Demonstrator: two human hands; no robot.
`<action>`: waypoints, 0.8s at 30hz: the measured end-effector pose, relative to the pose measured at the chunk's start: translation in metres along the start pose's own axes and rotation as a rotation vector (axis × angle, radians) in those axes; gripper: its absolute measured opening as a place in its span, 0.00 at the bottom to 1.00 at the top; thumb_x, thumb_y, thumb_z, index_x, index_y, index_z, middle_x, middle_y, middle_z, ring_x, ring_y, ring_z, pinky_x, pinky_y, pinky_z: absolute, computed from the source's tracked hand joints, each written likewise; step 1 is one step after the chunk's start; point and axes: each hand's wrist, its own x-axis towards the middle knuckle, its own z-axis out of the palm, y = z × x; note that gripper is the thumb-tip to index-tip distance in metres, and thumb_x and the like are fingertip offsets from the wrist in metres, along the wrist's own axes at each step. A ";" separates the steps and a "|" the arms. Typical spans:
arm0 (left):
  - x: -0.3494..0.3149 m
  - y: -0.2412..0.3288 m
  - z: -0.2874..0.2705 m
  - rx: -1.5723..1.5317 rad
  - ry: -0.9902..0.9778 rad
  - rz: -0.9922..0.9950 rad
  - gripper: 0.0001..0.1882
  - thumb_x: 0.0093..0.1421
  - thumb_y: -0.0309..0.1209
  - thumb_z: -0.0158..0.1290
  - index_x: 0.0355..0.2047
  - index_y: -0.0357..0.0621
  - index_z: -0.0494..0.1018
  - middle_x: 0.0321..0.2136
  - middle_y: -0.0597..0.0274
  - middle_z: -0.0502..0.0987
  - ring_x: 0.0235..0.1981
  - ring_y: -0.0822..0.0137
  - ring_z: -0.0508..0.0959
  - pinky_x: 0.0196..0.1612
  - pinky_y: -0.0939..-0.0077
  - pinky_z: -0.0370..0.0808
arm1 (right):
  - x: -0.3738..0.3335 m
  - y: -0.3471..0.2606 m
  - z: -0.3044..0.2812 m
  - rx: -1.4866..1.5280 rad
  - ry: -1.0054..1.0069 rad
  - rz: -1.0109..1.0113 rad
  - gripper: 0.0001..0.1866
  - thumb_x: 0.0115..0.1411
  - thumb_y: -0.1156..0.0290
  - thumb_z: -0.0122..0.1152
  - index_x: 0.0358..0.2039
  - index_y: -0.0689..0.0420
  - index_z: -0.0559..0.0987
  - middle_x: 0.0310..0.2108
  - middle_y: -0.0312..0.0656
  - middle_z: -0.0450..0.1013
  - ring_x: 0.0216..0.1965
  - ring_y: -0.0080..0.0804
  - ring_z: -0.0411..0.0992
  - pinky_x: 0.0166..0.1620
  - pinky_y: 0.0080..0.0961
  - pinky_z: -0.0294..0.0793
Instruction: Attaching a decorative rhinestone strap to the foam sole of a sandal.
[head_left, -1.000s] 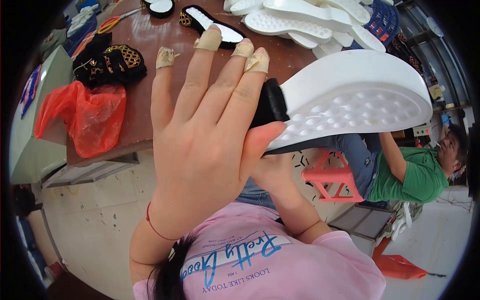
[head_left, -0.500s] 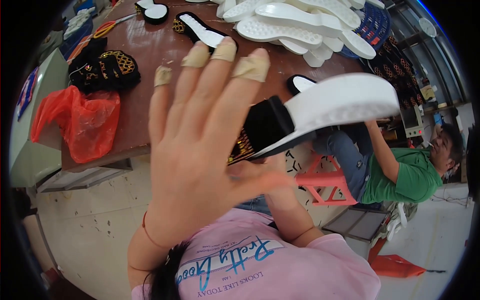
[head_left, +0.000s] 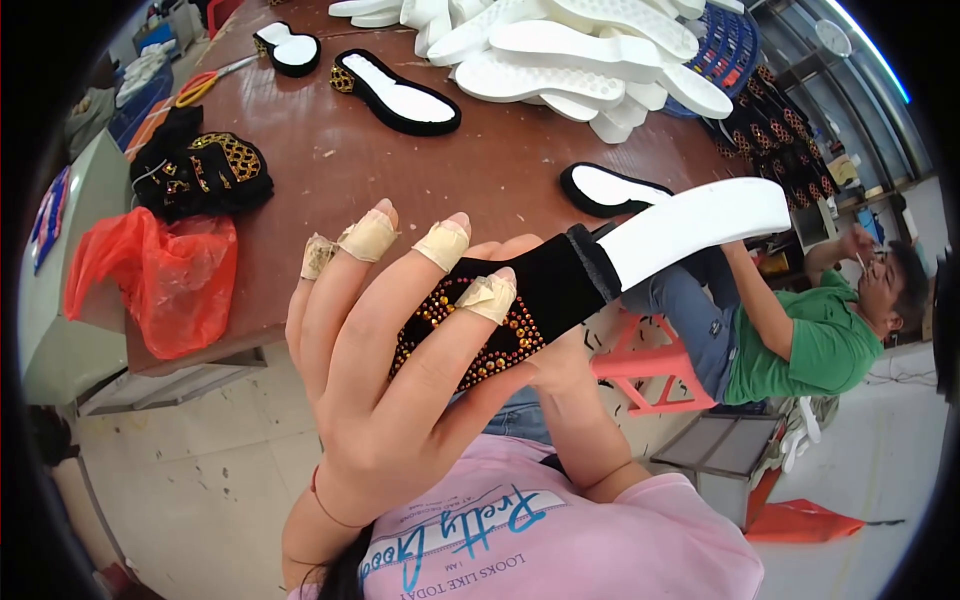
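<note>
A slipper (head_left: 560,290) is held up in front of me, with a black upper studded with gold and orange beads and a thick white sole at its right end. My left hand (head_left: 385,350), tape wrapped round several fingertips, curls over the beaded upper. From behind and below, my right hand (head_left: 562,372) grips the same slipper; most of its fingers are hidden. Beyond them on the brown table (head_left: 480,185) lie black-edged soles with white tops: one sole (head_left: 395,95) at the far left and another sole (head_left: 615,190) behind the slipper.
White soles (head_left: 560,60) are heaped at the far side, beside a blue basket (head_left: 725,65). At left lie black beaded uppers (head_left: 200,165), a red plastic bag (head_left: 165,280) and orange-handled scissors (head_left: 200,88). A person in a green shirt (head_left: 825,335) sits on a pink stool (head_left: 650,370) at right.
My left hand, spread wide before, has come down and closed over the beaded upper. The slipper has turned, showing more of its beads. The seated person has raised a hand toward the head.
</note>
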 end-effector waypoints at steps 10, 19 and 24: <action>-0.003 -0.002 -0.003 -0.185 0.054 -0.088 0.28 0.45 0.46 0.61 0.44 0.47 0.71 0.51 0.52 0.68 0.54 0.51 0.64 0.60 0.56 0.56 | 0.004 -0.004 0.009 0.099 0.064 -0.069 0.32 0.31 0.75 0.76 0.40 0.59 0.71 0.40 0.48 0.73 0.38 0.32 0.72 0.41 0.24 0.73; -0.010 -0.008 -0.004 -0.190 0.054 0.020 0.24 0.45 0.51 0.59 0.40 0.53 0.74 0.52 0.51 0.66 0.55 0.52 0.61 0.61 0.56 0.54 | 0.010 -0.003 -0.005 0.179 -0.026 -0.055 0.22 0.34 0.77 0.74 0.30 0.57 0.72 0.38 0.51 0.73 0.38 0.37 0.73 0.38 0.28 0.75; -0.007 -0.002 0.003 -0.113 0.073 0.075 0.19 0.46 0.50 0.58 0.35 0.56 0.77 0.53 0.51 0.66 0.57 0.52 0.59 0.61 0.57 0.52 | 0.013 -0.001 -0.003 0.223 -0.030 -0.189 0.20 0.35 0.77 0.73 0.29 0.58 0.73 0.37 0.51 0.73 0.38 0.39 0.74 0.37 0.30 0.76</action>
